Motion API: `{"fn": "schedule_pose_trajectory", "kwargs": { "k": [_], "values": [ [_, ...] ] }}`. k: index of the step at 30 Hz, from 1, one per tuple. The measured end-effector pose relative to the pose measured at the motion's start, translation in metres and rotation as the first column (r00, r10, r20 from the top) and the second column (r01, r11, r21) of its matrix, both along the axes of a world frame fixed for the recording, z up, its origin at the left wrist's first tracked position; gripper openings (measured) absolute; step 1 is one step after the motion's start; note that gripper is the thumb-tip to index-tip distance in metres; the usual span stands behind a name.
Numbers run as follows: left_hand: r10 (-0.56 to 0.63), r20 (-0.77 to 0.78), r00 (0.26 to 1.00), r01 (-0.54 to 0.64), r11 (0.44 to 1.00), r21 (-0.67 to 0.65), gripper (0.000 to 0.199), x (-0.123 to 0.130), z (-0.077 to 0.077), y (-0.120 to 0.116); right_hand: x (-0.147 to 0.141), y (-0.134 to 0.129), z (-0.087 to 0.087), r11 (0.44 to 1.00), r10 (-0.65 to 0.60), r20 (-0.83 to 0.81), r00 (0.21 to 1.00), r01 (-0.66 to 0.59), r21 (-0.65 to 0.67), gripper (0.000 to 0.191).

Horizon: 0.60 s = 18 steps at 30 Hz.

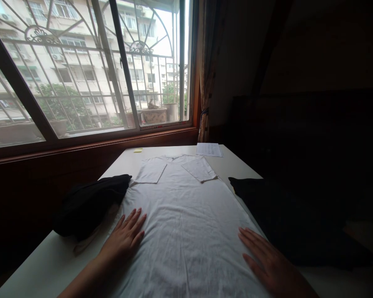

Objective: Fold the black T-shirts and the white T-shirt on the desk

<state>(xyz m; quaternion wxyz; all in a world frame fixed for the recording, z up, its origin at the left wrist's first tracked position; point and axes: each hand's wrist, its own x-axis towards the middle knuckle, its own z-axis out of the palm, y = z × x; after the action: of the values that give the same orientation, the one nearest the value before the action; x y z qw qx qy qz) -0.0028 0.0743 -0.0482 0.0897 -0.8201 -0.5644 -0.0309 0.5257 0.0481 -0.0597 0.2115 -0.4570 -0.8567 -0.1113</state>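
Note:
A white T-shirt point(186, 215) lies spread on the white table point(239, 161), its neck toward the far end. Both sleeves are folded inward over the body, and wrinkles run down the lower middle. On the shirt's left side, my left hand point(126, 234) rests flat with fingers stretched out. My right hand point(264, 258) lies on the right side, its fingers extended over the cloth and pointing inward. Neither hand holds anything. The shirt's bottom hem is out of view.
Dark cloth point(93, 203) is heaped at the left table edge, with more dark cloth point(292, 219) at the right. Papers point(209, 149) and a yellow note point(138, 150) lie at the far end. A barred window point(81, 74) and a tied curtain point(205, 99) stand behind.

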Motion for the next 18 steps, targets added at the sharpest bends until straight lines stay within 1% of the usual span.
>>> {"fn": "schedule_pose_trajectory", "kwargs": {
  "k": [4, 6, 8, 11, 14, 16, 18],
  "values": [
    [-0.116, -0.059, 0.991, 0.122, 0.987, 0.105, 0.057, -0.007, 0.000, -0.023, 0.003, -0.006, -0.003, 0.991, -0.050, -0.062, 0.997, 0.057, 0.118, 0.036],
    [-0.173, -0.074, 0.982, 0.182, 0.974, 0.137, 0.059, -0.008, 0.004, -0.035, 0.005, -0.008, -0.004, 0.989, -0.059, -0.058, 0.997, 0.067, 0.134, 0.033],
    [-0.237, -0.078, 0.968, 0.246, 0.959, 0.140, 0.060, -0.009, 0.011, -0.047, 0.007, -0.009, -0.003, 0.990, -0.068, -0.040, 0.997, 0.073, 0.124, 0.034],
    [-0.324, -0.069, 0.944, 0.330, 0.938, 0.105, 0.059, -0.012, 0.022, -0.060, 0.010, -0.009, -0.003, 0.993, -0.066, -0.011, 0.998, 0.067, 0.097, 0.036],
    [-0.387, -0.056, 0.920, 0.389, 0.921, 0.025, 0.058, -0.021, 0.032, -0.068, 0.014, -0.009, -0.001, 0.997, -0.049, 0.016, 0.999, 0.048, 0.055, 0.040],
    [-0.419, -0.015, 0.908, 0.418, 0.908, -0.034, 0.058, -0.028, 0.040, -0.072, 0.016, -0.010, 0.001, 0.999, -0.035, 0.025, 0.999, 0.034, 0.024, 0.042],
    [-0.416, 0.057, 0.907, 0.420, 0.904, -0.080, 0.055, -0.033, 0.049, -0.075, 0.017, -0.012, 0.003, 1.000, -0.027, 0.022, 0.999, 0.027, -0.004, 0.042]
  ]
}}
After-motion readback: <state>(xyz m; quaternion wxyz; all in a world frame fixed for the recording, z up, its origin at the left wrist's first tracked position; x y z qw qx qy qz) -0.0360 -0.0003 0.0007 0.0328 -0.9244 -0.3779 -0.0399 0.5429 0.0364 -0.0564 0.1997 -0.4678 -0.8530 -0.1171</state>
